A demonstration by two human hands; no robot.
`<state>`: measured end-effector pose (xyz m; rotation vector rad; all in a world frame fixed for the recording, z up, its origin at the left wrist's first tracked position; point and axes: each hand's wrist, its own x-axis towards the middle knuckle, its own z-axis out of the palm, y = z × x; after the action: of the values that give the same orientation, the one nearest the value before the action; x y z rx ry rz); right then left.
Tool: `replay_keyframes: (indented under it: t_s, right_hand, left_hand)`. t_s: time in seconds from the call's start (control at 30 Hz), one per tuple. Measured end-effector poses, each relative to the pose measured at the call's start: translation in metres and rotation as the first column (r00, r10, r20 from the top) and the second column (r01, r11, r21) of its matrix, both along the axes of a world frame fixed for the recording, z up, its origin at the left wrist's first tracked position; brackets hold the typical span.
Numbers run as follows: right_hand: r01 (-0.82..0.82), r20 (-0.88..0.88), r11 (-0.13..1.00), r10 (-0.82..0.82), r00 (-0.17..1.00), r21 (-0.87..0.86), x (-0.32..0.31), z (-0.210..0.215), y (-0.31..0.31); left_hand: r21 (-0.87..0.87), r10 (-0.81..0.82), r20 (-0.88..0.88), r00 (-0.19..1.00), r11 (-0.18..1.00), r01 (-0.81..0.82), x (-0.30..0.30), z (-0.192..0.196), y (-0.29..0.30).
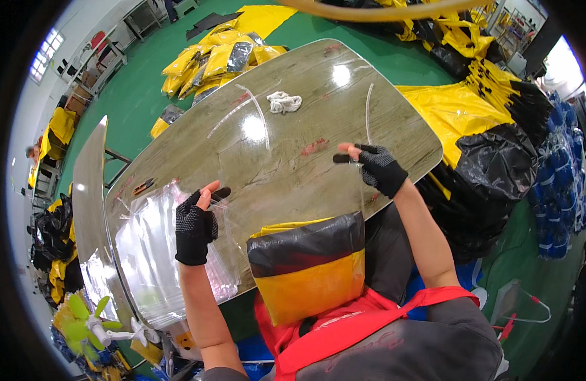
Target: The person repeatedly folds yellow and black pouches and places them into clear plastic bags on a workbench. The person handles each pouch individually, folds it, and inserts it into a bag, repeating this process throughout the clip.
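Both my hands wear black dotted gloves with some fingertips bare. My left hand [196, 223] is above a stack of clear plastic bags [153, 247] at the table's left, its thumb and fingers pinched on thin film. Farther right, my right hand [380, 170] is raised over the table, its fingers closed on the edge of what looks like the same clear plastic bag. The film between my hands is so transparent that its outline is hard to follow. A folded yellow-and-black packet [307, 270] rests against my lap at the table's near edge.
On the wood-patterned table [306, 184] lie a white crumpled cloth [284, 102] and a small cutter [143, 186]. Bagged yellow packets [217, 60] are heaped on the green floor beyond. Yellow-and-black sheeting [477, 127] is piled at right. A green-bladed fan [83, 324] stands lower left.
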<state>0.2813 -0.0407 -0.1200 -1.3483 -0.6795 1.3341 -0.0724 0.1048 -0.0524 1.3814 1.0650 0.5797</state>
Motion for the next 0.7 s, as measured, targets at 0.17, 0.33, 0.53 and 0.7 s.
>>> replay_keyframes:
  t_s: [0.17, 0.33, 0.53, 0.7]
  right_hand:
    - [-0.367, 0.195, 0.870, 0.317, 0.928, 0.331, 0.017, -0.018, -0.060]
    - [-0.636, 0.955, 0.760, 0.076, 0.288, 0.132, -0.015, -0.007, -0.120]
    - [-0.424, 0.935, 0.871, -0.098, 0.341, 0.246, -0.073, 0.043, -0.091]
    - [-0.247, 0.973, 0.961, -0.071, 0.219, 0.126, -0.051, -0.029, -0.099]
  left_hand:
    - [0.122, -0.262, 0.207, 0.942, 0.963, 0.241, -0.042, -0.025, -0.028]
    - [0.470, -0.473, -0.518, 0.713, 0.539, 0.699, -0.061, -0.012, -0.071]
    - [0.729, -0.055, -0.583, 0.810, 0.404, 0.552, 0.021, 0.011, -0.094]
    - [0.474, 0.018, -0.013, 1.000, 0.881, -0.010, 0.001, -0.103, -0.117]
